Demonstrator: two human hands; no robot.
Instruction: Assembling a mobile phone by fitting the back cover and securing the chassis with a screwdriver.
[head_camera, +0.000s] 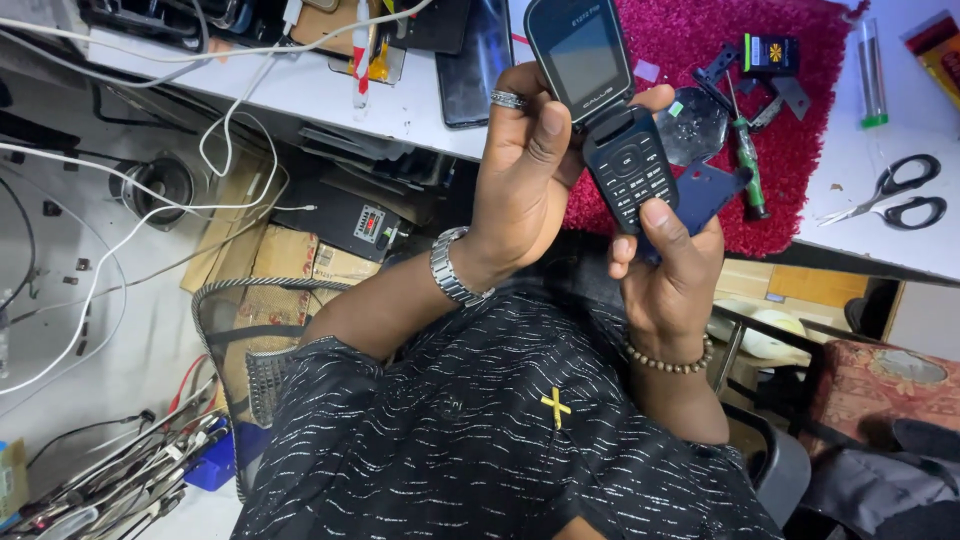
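Left hand (525, 175) grips the open flip phone (605, 110) at its hinge. Right hand (670, 265) pinches the keypad end from below, also clasping a dark blue back cover (712, 190). The phone's long axis runs up, away from the body.

A white workbench (860, 170) is seen along the far edge of the scene. A dark red mat (800, 140) is spread on it, and small parts are scattered there — a green-handled screwdriver (748, 160), a round metal disc (692, 128), a small black box (769, 53). Right of the mat, black-handled scissors (893, 192) are laid on the bare surface. Farther left, a dark slab — possibly a phone (473, 60) — is placed near the edge.
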